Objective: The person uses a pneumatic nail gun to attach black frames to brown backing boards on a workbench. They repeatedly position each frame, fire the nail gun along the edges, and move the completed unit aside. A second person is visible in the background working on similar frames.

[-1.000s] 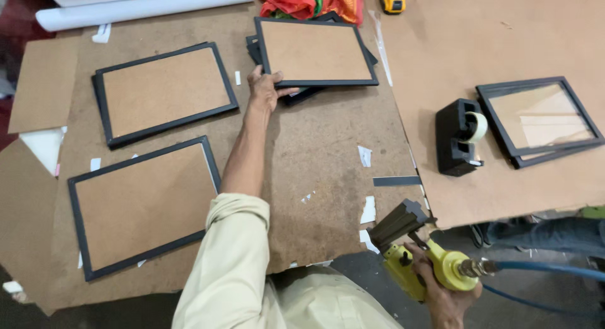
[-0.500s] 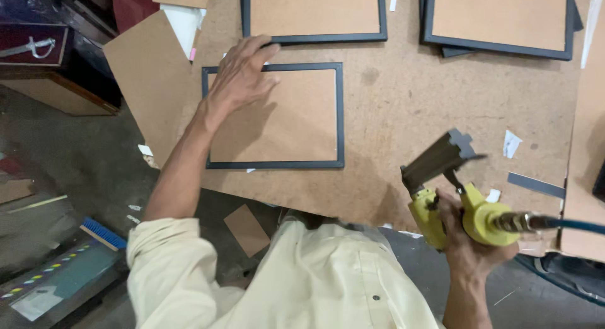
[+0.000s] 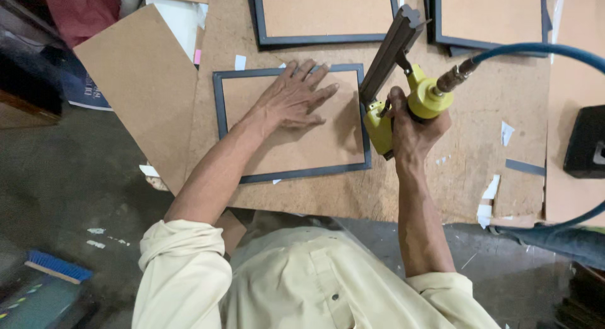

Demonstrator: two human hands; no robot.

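A black picture frame (image 3: 290, 176) with a brown backing board lies face down near the front edge of the board-covered table (image 3: 466, 102). My left hand (image 3: 293, 99) presses flat on that backing board, fingers spread. My right hand (image 3: 409, 130) grips a yellow pneumatic staple gun (image 3: 403, 89), its dark magazine slanting up and its nose down at the frame's right rail. A blue air hose (image 3: 542, 50) runs from the gun to the right.
Two more black frames (image 3: 324, 17) (image 3: 488, 17) lie face down further back. A loose brown board (image 3: 142, 83) overhangs the table's left edge. A black tape dispenser (image 3: 586, 143) stands at the right. A blue brush (image 3: 53, 266) lies on the floor at lower left.
My left hand has slid from the frame's top left corner onto the middle of its backing. My right hand has brought the staple gun up from the table edge to the frame's right rail.
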